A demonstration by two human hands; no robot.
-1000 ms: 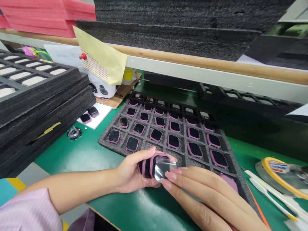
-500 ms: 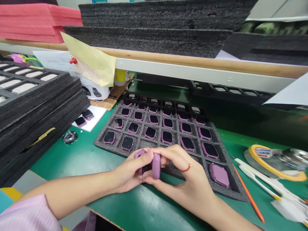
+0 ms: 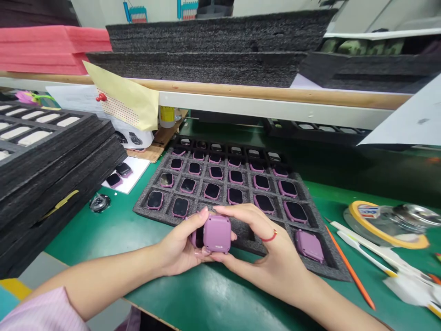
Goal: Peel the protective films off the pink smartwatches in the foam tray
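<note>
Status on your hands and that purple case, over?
Left hand: holding dark-screened watch. Right hand: gripping purple case, screenless side facing camera. Foam tray beyond; nothing obstructing the case.

At a green workbench (image 3: 193, 299) in what appears to be a watch workshop, you face a compartmented foam tray (image 3: 334, 269) holding rows of purple-cased watches (image 3: 235, 196), with stacked black trays (image 3: 62, 184) at left and a shelf (image 3: 275, 108) piled with dark foam (image 3: 206, 41) above.
</note>
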